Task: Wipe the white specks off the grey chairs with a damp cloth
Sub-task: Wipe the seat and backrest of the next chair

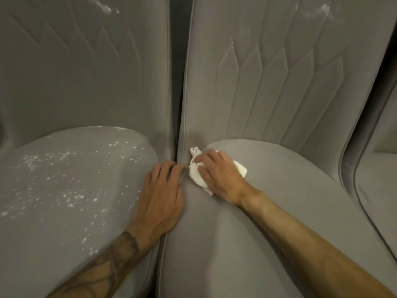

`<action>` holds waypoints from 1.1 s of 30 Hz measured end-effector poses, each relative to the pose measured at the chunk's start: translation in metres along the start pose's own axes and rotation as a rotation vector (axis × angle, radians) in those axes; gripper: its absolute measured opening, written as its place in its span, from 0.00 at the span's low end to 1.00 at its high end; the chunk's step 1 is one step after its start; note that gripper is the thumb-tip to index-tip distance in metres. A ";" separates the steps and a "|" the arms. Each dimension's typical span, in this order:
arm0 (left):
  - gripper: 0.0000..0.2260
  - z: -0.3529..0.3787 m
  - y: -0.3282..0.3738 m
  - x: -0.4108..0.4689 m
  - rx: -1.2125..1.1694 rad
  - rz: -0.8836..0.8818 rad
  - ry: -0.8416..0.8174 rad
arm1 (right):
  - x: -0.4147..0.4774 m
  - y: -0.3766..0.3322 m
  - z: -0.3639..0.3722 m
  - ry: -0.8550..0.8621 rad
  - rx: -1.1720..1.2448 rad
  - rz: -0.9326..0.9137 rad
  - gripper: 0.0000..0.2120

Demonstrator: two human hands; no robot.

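Right hand (221, 175) has fingers curled round the bunched white cloth (197, 177) on the right seat (268, 211) by the gap, left hand (161, 198) flat w/ nothing in it, so imo specks (64, 186) on the left seat (43, 244) could just smear if cloth's too wet.

Grey chairs (279, 211) w/ white specks (64, 186); white cloth (198, 179).

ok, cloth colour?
White. The cloth is bunched under the right hand, clearest in the head view.

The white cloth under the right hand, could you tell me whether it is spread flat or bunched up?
Bunched up: the white cloth sits crumpled under the right hand, one twisted end sticking up.
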State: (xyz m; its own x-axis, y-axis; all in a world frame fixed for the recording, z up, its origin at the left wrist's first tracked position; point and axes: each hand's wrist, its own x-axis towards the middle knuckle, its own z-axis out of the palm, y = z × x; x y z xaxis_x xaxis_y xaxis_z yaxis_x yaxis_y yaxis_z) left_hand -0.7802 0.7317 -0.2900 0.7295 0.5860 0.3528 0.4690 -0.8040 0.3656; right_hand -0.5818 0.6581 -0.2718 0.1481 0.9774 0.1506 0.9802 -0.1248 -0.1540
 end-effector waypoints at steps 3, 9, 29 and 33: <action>0.20 -0.004 0.002 0.001 0.005 0.013 -0.002 | 0.019 0.020 -0.009 0.057 0.069 0.236 0.15; 0.20 -0.014 -0.013 -0.001 -0.003 0.050 -0.075 | -0.011 -0.025 0.008 0.072 0.001 -0.060 0.18; 0.20 -0.026 -0.007 -0.004 0.023 0.059 -0.113 | -0.019 -0.054 0.001 -0.003 -0.184 0.044 0.19; 0.21 -0.027 -0.015 -0.005 -0.117 0.018 -0.166 | -0.068 -0.095 0.005 0.081 -0.035 -0.289 0.15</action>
State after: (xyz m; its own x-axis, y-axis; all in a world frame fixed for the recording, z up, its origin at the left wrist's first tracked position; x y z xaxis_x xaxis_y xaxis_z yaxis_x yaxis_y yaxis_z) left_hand -0.8046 0.7438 -0.2741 0.8140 0.5389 0.2168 0.4010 -0.7913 0.4615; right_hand -0.6856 0.6041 -0.2722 -0.1295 0.9567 0.2608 0.9869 0.1498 -0.0594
